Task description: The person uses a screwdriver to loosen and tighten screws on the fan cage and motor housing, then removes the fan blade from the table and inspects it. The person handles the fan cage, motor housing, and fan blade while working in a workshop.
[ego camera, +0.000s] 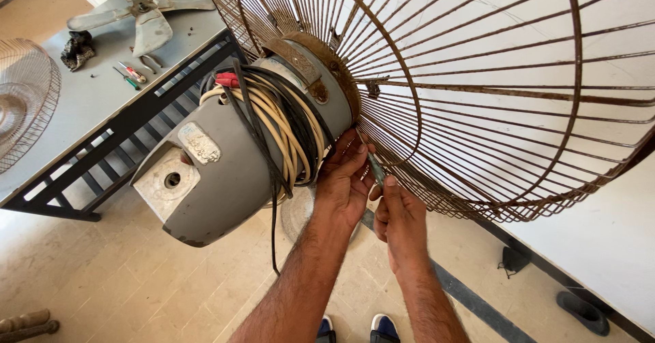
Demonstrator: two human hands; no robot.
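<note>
Fan motor (pixel 225 172) with its rusty cage (pixel 477 90) hangs tilted above the floor, looks heavy and awkward. Left hand (pixel 344 186) grips the housing rim, right hand (pixel 399 220) fingers pinched on a screwdriver (pixel 376 169). Cage wires seem flimsy; housing's the safer hold.

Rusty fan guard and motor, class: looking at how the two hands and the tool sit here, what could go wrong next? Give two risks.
The screwdriver in the right hand could slip off and jab the left hand, which lies right beside its tip. The rusty wire guard could scratch either hand. The loosely wound cords may slide off the motor housing and snag.
</note>
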